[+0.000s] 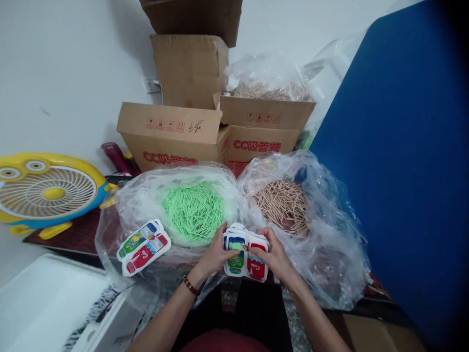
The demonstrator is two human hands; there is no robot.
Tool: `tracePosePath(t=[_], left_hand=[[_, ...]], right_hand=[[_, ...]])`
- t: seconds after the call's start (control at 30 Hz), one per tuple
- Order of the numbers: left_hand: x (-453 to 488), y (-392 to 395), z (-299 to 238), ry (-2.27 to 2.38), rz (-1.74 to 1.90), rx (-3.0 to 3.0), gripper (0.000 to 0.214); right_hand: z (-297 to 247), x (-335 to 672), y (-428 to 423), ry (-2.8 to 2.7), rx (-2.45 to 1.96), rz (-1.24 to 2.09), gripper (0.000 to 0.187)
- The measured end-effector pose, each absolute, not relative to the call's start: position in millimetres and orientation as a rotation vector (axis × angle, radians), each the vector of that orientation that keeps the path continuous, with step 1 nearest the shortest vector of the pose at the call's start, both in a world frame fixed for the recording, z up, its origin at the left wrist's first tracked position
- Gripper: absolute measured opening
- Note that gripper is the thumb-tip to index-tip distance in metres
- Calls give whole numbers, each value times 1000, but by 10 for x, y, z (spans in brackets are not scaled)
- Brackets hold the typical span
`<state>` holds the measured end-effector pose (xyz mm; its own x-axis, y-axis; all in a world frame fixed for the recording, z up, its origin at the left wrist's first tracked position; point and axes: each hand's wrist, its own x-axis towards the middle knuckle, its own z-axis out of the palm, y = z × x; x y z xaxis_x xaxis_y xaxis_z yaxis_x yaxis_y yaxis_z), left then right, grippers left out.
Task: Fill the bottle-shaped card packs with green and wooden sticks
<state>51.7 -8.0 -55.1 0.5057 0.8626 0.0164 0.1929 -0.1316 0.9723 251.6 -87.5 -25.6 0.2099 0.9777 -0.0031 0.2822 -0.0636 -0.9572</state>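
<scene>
Both of my hands hold a stack of white bottle-shaped packets (pixel 245 254) printed in green, blue and red, close in front of me. My left hand (pixel 215 253) grips its left side with the thumb on top, and my right hand (pixel 273 252) grips its right side. A second small pile of the same packets (pixel 143 246) lies to the left on clear plastic. Just behind my hands, a clear bag holds green sticks (pixel 193 211). Beside it on the right, another clear bag holds tan sticks (pixel 283 203).
Several cardboard boxes (pixel 172 134) are stacked at the back against a white wall; one holds a further bag of tan sticks (pixel 269 90). A yellow and blue table fan (pixel 46 193) stands at the left. A blue panel (pixel 395 161) rises on the right. A white surface (pixel 47 298) lies lower left.
</scene>
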Motion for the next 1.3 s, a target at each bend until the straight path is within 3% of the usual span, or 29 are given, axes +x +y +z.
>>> tracePosePath(t=[0.07, 0.2, 0.47, 0.7, 0.87, 1.1, 1.3], left_hand=[[451, -147, -491, 811, 723, 1512, 92], [379, -371, -448, 690, 692, 1365, 71], [606, -550, -112, 728, 760, 1501, 53], [663, -501, -157, 668, 701, 1549, 58], [650, -585, -247, 715, 755, 1532, 44], [695, -615, -384, 690, 724, 1547, 65], [758, -569, -511, 700, 740, 1469, 50]], right_hand=[[-307, 2415, -1007, -1105, -1398, 987, 49], [-505, 2208, -1255, -929, -1226, 1064, 67], [-401, 2377, -1276, -1031, -1286, 895, 32], [-669, 2555, -1378, -1016, -1358, 924, 53], [-725, 2497, -1409, -976, -1366, 850, 40], [-741, 2585, -1386, -1208, -1459, 777, 42], [-842, 2560, -1342, -1149, -1418, 746, 31]])
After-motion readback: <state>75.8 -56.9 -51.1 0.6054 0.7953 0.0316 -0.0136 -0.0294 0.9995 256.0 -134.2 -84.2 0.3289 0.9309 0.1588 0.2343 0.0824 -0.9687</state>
